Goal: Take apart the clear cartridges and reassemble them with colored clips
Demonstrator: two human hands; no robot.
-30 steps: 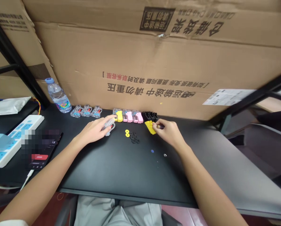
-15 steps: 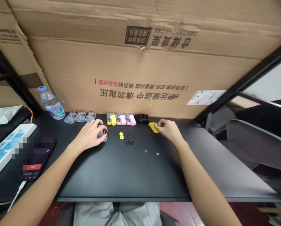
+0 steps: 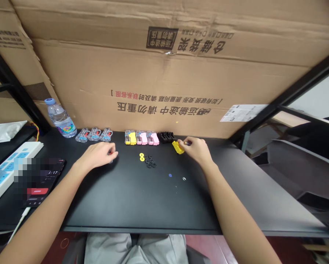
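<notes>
My left hand [image 3: 100, 154] rests on the table with its fingers curled round a small clear plastic piece [image 3: 111, 157], mostly hidden, a bit of red showing. At the right, my right hand [image 3: 197, 149] pinches the edge of a yellow plastic part [image 3: 177, 147] close to the table. Right of that part's left end, a black toothed part [image 3: 167, 137] lies against the cardboard. Between the hands are two yellow discs [image 3: 141, 157] and several black rings [image 3: 150, 161]. Behind them stands a row of clear pieces, one with a yellow block [image 3: 130, 138], two with pink blocks [image 3: 143, 138].
Several clear pieces with red parts [image 3: 94, 134] line the back left beside a water bottle [image 3: 61, 119]. A phone [image 3: 44, 183] and a white power strip [image 3: 13, 172] lie at the left. A blue disc [image 3: 170, 175] and a white bit [image 3: 184, 179] are nearer me. Cardboard [image 3: 164, 77] walls the back.
My left hand has drawn a little left, its fingers closing further over the clear piece. The yellow part in my right hand has shifted slightly left and up.
</notes>
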